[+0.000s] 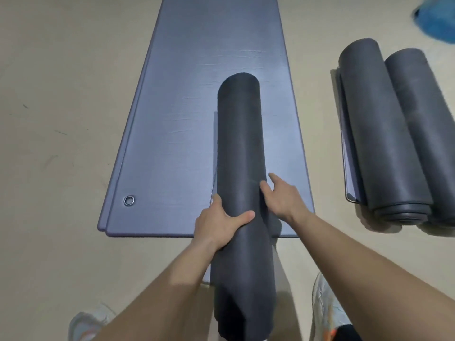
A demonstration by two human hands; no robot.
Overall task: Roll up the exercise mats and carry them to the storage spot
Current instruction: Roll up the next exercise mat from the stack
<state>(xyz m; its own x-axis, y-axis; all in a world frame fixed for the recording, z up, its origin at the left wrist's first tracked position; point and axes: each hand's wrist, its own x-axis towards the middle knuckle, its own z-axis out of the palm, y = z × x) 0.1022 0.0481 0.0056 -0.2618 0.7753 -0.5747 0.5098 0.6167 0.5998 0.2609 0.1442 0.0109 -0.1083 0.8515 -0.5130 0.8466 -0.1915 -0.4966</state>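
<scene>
Rolled exercise mat (240, 143), a dark grey foam cylinder with a matte, faintly scuffed skin, is being held lengthwise over the near edge of a flat mat (184, 94) that is lying on the floor (61, 94). The left hand (216, 225) is gripping its left flank with fingers (217, 203) wrapping round it; the right hand (283, 198) is resting against the right flank with fingers nearly straight, holding nothing. Likely fault: the free edge along the left side seems to be lifting, and the near end is looking slack, so springy foam may be uncoiling with only one hand clamping. The flat mat is smooth, blue-grey and creased, with a metal eyelet (129, 200) at its near left corner. Two finished rolls (384, 134) are lying touching side by side toward the floor's right edge.
</scene>
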